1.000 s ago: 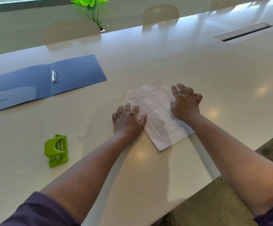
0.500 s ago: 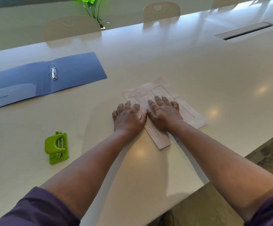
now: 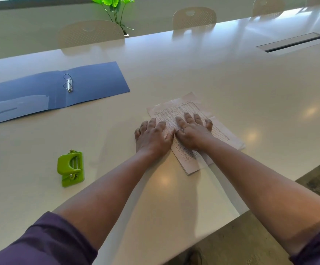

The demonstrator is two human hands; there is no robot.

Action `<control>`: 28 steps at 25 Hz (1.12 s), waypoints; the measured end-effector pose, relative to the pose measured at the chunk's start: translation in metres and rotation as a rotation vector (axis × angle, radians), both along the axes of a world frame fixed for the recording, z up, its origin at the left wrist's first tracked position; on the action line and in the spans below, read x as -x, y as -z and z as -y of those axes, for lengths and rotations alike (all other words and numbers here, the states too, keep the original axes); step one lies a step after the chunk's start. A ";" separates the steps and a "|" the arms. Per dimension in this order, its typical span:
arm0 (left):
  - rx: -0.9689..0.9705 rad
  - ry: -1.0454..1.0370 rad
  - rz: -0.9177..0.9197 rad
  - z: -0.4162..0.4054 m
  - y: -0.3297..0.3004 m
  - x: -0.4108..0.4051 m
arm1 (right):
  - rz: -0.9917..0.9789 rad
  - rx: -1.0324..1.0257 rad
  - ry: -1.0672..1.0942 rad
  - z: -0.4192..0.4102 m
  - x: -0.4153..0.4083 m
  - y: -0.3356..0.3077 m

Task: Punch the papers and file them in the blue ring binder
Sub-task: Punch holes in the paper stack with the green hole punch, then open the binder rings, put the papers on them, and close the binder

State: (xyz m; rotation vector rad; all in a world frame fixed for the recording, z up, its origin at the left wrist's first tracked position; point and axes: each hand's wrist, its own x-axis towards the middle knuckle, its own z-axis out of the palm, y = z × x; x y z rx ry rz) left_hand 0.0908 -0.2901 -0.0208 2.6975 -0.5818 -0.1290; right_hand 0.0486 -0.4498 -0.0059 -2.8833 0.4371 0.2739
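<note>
Flattening the printed papers [image 3: 186, 109] on the table [image 3: 222, 77] before punching.

The small stack lies near the table's front edge, sheets slightly fanned; the left hand [image 3: 152, 137] rests flat at its left edge, the right hand [image 3: 192, 131] presses on top, both with fingers spread and pinching nothing. The green hole punch [image 3: 71, 168] sits well to the left, the open blue ring binder [image 3: 56, 90] beyond it. Left uneven, the sheets would likely be punched with misaligned holes and snag on the rings.
</note>
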 end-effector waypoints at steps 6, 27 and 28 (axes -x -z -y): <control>0.262 -0.078 -0.002 -0.026 -0.024 0.007 | 0.228 -0.072 -0.066 -0.032 0.000 -0.018; 0.710 -0.627 -0.286 -0.270 -0.025 0.023 | 0.113 -0.345 -0.613 -0.237 -0.037 -0.001; 0.702 -0.628 -0.288 -0.269 -0.024 0.025 | 0.118 -0.343 -0.616 -0.238 -0.037 -0.001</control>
